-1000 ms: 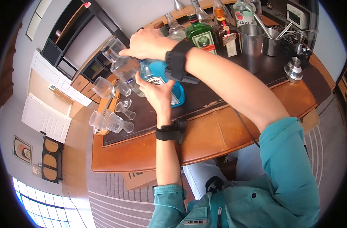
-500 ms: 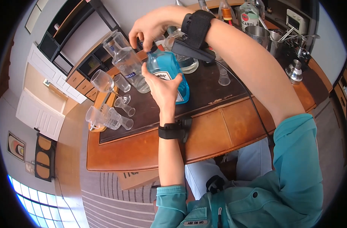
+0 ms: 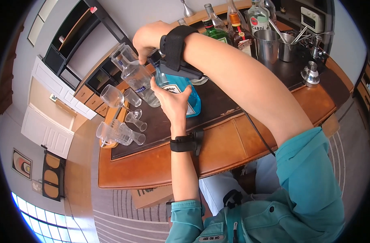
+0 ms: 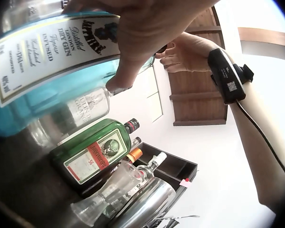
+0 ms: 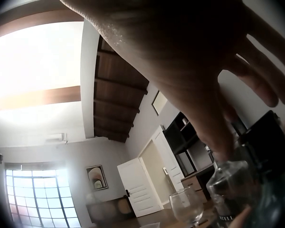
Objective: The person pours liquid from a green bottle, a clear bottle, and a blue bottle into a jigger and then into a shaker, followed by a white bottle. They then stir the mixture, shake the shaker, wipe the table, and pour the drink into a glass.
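The left hand [image 3: 173, 101] grips the blue bottle [image 3: 194, 103]. The right hand [image 3: 150, 36] is by its black cap [image 3: 154, 56]; I can't tell if it pinches.

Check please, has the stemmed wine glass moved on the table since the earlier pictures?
No. In the head view, judged against the table, the stemmed wine glass keeps its place, with no visible shift either way.
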Demonstrator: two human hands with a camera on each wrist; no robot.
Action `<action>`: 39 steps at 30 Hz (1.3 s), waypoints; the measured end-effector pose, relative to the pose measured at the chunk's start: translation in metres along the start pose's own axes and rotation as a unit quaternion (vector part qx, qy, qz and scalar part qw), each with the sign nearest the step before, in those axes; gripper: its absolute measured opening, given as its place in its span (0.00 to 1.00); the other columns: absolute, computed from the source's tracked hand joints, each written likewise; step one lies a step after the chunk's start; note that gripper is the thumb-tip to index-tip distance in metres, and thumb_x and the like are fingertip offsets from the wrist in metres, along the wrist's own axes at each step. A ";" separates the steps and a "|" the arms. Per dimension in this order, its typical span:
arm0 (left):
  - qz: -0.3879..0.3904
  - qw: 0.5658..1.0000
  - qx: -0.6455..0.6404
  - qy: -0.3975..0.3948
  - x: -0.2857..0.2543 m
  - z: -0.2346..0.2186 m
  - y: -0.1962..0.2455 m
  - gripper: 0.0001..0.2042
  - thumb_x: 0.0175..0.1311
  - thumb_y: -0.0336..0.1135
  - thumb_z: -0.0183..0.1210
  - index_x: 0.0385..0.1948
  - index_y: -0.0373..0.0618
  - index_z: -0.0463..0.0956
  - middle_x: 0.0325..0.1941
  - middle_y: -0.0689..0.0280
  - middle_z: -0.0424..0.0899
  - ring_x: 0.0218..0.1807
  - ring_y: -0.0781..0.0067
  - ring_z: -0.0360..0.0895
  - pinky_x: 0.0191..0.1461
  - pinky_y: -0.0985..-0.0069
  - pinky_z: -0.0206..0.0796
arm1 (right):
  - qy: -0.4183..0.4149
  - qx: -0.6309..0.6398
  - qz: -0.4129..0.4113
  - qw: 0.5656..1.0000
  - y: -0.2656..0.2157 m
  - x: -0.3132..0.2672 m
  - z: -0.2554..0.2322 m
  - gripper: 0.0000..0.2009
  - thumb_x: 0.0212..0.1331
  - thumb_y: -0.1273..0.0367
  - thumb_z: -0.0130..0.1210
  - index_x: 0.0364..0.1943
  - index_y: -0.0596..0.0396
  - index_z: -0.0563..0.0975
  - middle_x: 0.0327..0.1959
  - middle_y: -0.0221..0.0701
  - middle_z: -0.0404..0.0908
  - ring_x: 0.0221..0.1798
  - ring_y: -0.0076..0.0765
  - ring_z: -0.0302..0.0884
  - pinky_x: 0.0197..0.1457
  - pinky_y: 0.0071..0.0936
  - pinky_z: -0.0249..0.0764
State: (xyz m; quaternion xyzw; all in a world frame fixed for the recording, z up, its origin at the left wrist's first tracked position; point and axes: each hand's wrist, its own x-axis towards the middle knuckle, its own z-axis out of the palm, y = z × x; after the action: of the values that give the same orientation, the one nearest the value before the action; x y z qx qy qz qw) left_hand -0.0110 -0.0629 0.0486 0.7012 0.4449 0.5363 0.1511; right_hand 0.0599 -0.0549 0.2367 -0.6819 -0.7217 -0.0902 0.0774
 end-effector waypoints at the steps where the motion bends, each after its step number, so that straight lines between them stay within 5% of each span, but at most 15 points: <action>1: -0.001 1.000 0.000 -0.001 0.000 0.000 0.000 0.48 0.32 0.35 0.68 0.59 0.42 0.44 0.56 0.43 0.60 0.56 0.44 0.62 0.57 0.59 0.58 | -0.004 0.019 0.006 1.000 0.000 -0.004 0.003 0.17 0.47 0.56 0.59 0.41 0.46 0.79 0.40 0.31 0.80 0.44 0.36 0.78 0.44 0.35 0.71; 4: 0.004 1.000 -0.009 0.001 -0.001 0.000 0.000 0.48 0.32 0.36 0.68 0.59 0.42 0.44 0.56 0.43 0.60 0.57 0.44 0.61 0.57 0.59 0.58 | 0.036 -0.055 -0.013 0.998 -0.001 0.007 0.030 0.21 0.51 0.48 0.52 0.43 0.45 0.78 0.41 0.27 0.80 0.46 0.36 0.76 0.44 0.37 0.70; 11: 0.055 0.998 -0.015 0.013 0.000 0.005 -0.009 0.51 0.34 0.39 0.69 0.59 0.32 0.40 0.60 0.43 0.51 0.63 0.47 0.54 0.64 0.64 0.49 | -0.010 -0.045 -0.128 0.991 0.017 0.007 0.018 0.10 0.53 0.62 0.52 0.34 0.51 0.78 0.36 0.33 0.79 0.41 0.38 0.76 0.40 0.39 0.71; 15: 0.068 0.997 -0.028 0.011 -0.002 0.005 -0.010 0.53 0.34 0.39 0.70 0.60 0.32 0.38 0.60 0.42 0.49 0.64 0.49 0.51 0.66 0.65 0.46 | 0.291 0.102 -0.269 0.913 0.059 -0.011 0.013 0.07 0.53 0.68 0.49 0.35 0.53 0.71 0.31 0.36 0.74 0.37 0.42 0.73 0.41 0.37 0.68; 19: 0.051 0.998 -0.033 0.012 0.001 0.005 -0.012 0.52 0.34 0.39 0.70 0.59 0.36 0.40 0.57 0.41 0.56 0.60 0.48 0.58 0.62 0.64 0.52 | 0.357 0.146 -0.141 0.912 0.104 -0.086 0.022 0.04 0.52 0.76 0.47 0.27 0.64 0.70 0.26 0.43 0.73 0.32 0.45 0.73 0.36 0.34 0.69; 20: 0.030 0.998 -0.052 -0.004 0.002 0.003 -0.014 0.51 0.33 0.38 0.70 0.59 0.37 0.41 0.56 0.42 0.59 0.58 0.46 0.60 0.61 0.63 0.54 | 0.267 0.175 0.034 0.947 0.099 -0.117 0.017 0.05 0.49 0.74 0.51 0.22 0.62 0.72 0.19 0.38 0.75 0.23 0.38 0.74 0.27 0.30 0.69; 21: 0.047 0.997 -0.055 0.001 0.003 0.002 -0.014 0.50 0.33 0.38 0.70 0.59 0.38 0.43 0.53 0.43 0.63 0.56 0.46 0.64 0.59 0.64 0.56 | 0.289 0.157 0.036 0.943 0.121 -0.117 0.042 0.11 0.55 0.64 0.49 0.23 0.59 0.70 0.16 0.32 0.68 0.20 0.30 0.64 0.29 0.28 0.65; 23: 0.050 0.998 -0.044 -0.007 0.004 -0.002 -0.015 0.48 0.34 0.38 0.70 0.58 0.41 0.44 0.53 0.43 0.63 0.55 0.49 0.65 0.57 0.64 0.57 | 0.315 0.236 0.051 0.918 0.147 -0.134 0.086 0.16 0.50 0.60 0.50 0.20 0.61 0.73 0.16 0.41 0.74 0.20 0.41 0.73 0.28 0.34 0.67; 24: 0.030 0.998 -0.045 -0.015 0.003 -0.006 -0.008 0.49 0.32 0.37 0.70 0.59 0.44 0.44 0.54 0.42 0.63 0.55 0.47 0.64 0.57 0.63 0.58 | 0.306 0.248 0.050 0.918 0.151 -0.146 0.099 0.13 0.53 0.64 0.50 0.21 0.61 0.69 0.15 0.32 0.70 0.19 0.24 0.66 0.26 0.26 0.64; 28: 0.150 0.987 0.064 0.012 0.004 -0.015 -0.003 0.47 0.30 0.34 0.69 0.59 0.47 0.48 0.52 0.44 0.65 0.55 0.45 0.64 0.55 0.62 0.60 | 0.200 0.245 0.099 0.943 0.159 -0.170 0.121 0.12 0.47 0.67 0.51 0.34 0.60 0.71 0.23 0.40 0.77 0.29 0.44 0.75 0.36 0.33 0.69; 31: 0.178 0.981 0.075 0.021 0.005 -0.021 -0.002 0.47 0.29 0.31 0.68 0.59 0.46 0.49 0.51 0.50 0.66 0.52 0.47 0.65 0.55 0.62 0.59 | 0.086 0.254 0.126 0.955 0.170 -0.166 0.141 0.28 0.44 0.56 0.57 0.46 0.62 0.68 0.36 0.46 0.77 0.45 0.48 0.73 0.47 0.37 0.67; 32: 0.181 0.979 0.096 0.021 0.006 -0.022 -0.001 0.47 0.29 0.30 0.68 0.59 0.45 0.49 0.51 0.51 0.67 0.51 0.48 0.66 0.55 0.62 0.58 | 0.081 0.243 0.134 0.957 0.167 -0.165 0.148 0.32 0.43 0.52 0.60 0.47 0.62 0.67 0.29 0.42 0.77 0.35 0.43 0.76 0.38 0.34 0.71; 34: 0.187 0.975 0.113 0.027 0.007 -0.021 -0.002 0.45 0.28 0.29 0.68 0.57 0.44 0.52 0.49 0.54 0.67 0.49 0.50 0.66 0.54 0.62 0.58 | -0.029 0.381 0.168 0.909 0.164 -0.163 0.150 0.34 0.42 0.51 0.62 0.48 0.63 0.67 0.21 0.37 0.75 0.22 0.31 0.74 0.25 0.26 0.71; 35: 0.199 0.970 0.136 0.025 0.008 -0.020 -0.003 0.44 0.27 0.28 0.68 0.56 0.43 0.54 0.49 0.54 0.68 0.49 0.50 0.66 0.54 0.62 0.57 | 0.001 0.441 0.159 0.883 0.165 -0.158 0.161 0.33 0.42 0.53 0.64 0.47 0.64 0.68 0.16 0.31 0.71 0.14 0.21 0.66 0.16 0.19 0.64; 39: 0.222 0.960 0.171 0.016 0.006 -0.018 -0.004 0.42 0.25 0.27 0.68 0.54 0.44 0.58 0.47 0.56 0.68 0.51 0.52 0.65 0.55 0.62 0.56 | 0.002 0.568 0.135 0.812 0.165 -0.149 0.187 0.26 0.46 0.56 0.62 0.40 0.66 0.72 0.15 0.28 0.70 0.14 0.19 0.64 0.15 0.18 0.61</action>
State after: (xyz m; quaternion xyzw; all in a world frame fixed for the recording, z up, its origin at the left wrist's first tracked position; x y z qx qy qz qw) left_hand -0.0292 -0.0603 0.0565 0.7890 0.3653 0.4835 -0.1013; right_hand 0.2350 -0.1467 0.0237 -0.6072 -0.5450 0.3459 0.4633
